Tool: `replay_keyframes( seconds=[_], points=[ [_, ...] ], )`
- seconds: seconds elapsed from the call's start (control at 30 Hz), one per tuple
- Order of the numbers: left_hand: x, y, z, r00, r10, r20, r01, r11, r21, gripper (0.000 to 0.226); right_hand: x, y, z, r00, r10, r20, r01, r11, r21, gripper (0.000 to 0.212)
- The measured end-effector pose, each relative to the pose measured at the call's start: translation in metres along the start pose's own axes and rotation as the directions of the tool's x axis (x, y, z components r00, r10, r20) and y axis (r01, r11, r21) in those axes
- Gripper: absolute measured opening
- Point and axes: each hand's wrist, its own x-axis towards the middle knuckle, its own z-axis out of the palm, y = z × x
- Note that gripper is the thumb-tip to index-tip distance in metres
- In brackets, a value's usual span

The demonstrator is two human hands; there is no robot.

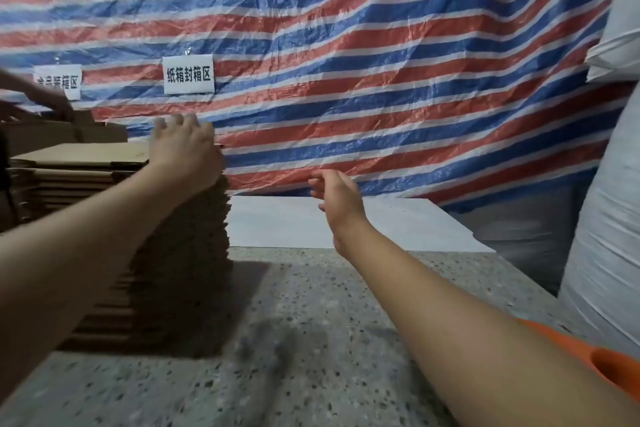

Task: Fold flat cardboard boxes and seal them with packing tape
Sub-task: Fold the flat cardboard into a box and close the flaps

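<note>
One box stack [180, 253], apparently under fingers [173, 123].

A striped red, white and blue tarp [346, 62] hangs behind, white signs [188, 74] at ten o'clock; speckled stone floor [311, 340] below.

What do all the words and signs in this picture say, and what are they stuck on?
"纸箱封箱区": black characters on a white paper sign fixed to the striped tarp behind the stack of flat cardboard boxes.
A second white sign farther left on the same tarp: it ends in "箱区", but the first characters are blurred and partly hidden, so they cannot be read.
Nothing else readable shows; no print can be made out on the cardboard.
</note>
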Motion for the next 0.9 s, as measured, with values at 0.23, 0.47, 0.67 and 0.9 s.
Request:
replay_keyframes(
  seconds=[0.23, 0.47, 0.67, 0.9],
  points=[
    [0.037, -0.025, 0.019, 0.933, -0.164, 0.319, 0.092, 0.969, 0.229, 0.047, 0.017, -0.007, 0.006, 0.999, -0.024, 0.035, 0.027, 0.996, -0.086, 0.026],
    [0.028, -0.019, 0.032, 0.860, -0.198, 0.470, 0.056, 0.952, 0.300, 0.030, 0.031, -0.003, 0.004, 0.999, -0.014, 0.029, 0.017, 0.991, -0.132, 0.026],
    [0.019, -0.001, 0.031, 0.877, -0.160, 0.452, -0.044, 0.912, 0.407, 0.029, 0.036, 0.001, 0.007, 1.000, -0.002, 0.020, 0.006, 0.978, -0.207, 0.026],
    [0.015, 0.024, 0.007, 0.944, -0.022, 0.328, -0.192, 0.774, 0.603, 0.019, 0.049, -0.009, 0.012, 0.999, -0.033, 0.015, 0.036, 0.955, -0.295, 0.026]
  ],
)
